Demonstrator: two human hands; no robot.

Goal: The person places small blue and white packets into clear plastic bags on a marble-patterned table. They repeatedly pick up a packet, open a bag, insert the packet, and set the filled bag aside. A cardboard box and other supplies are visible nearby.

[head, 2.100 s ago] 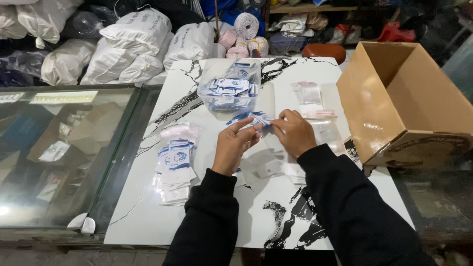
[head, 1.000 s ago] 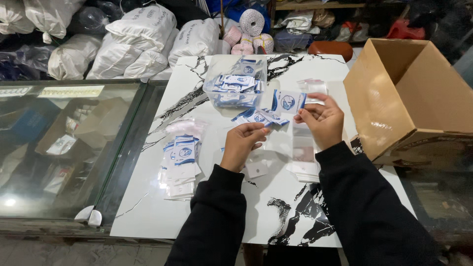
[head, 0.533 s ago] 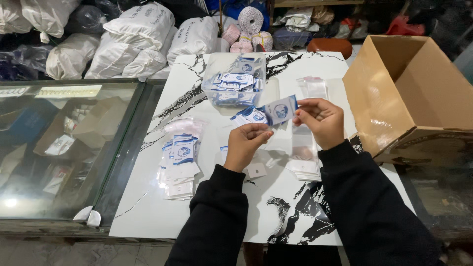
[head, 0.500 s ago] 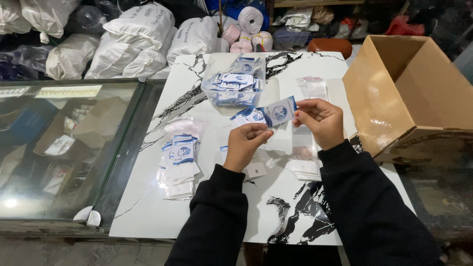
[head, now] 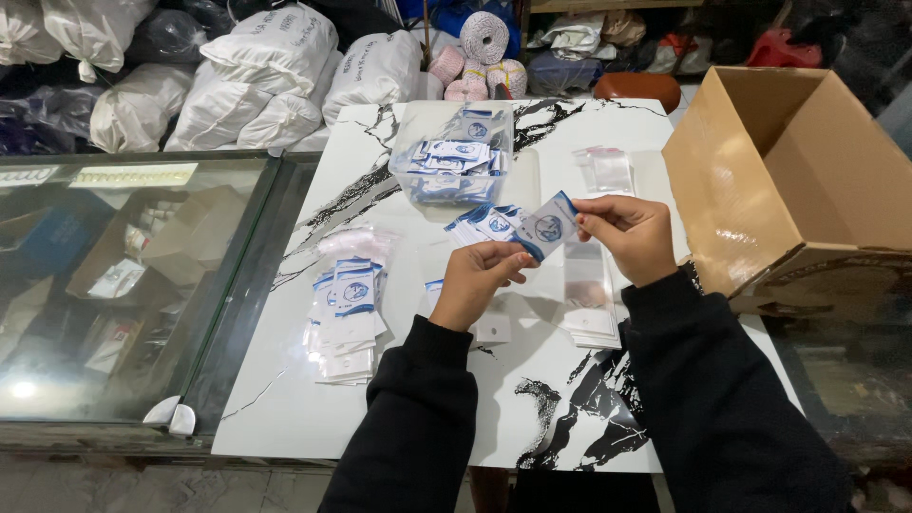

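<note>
Hands meet above the middle of the white marble-patterned desk (head: 285,418) in the head view. The left hand (head: 475,285) and the right hand (head: 627,233) both pinch a small blue-and-white card (head: 546,226), held tilted in the air between them, the left at its lower corner, the right at its upper edge. Just beyond the card lies a loose fan of similar cards (head: 484,220), and farther back a clear tub (head: 456,157) full of them. Left of the arms sits a stack of bagged cards (head: 347,313). Clear plastic sleeves (head: 589,294) lie under the right wrist. An open cardboard box (head: 807,180) stands at the desk's right edge.
</note>
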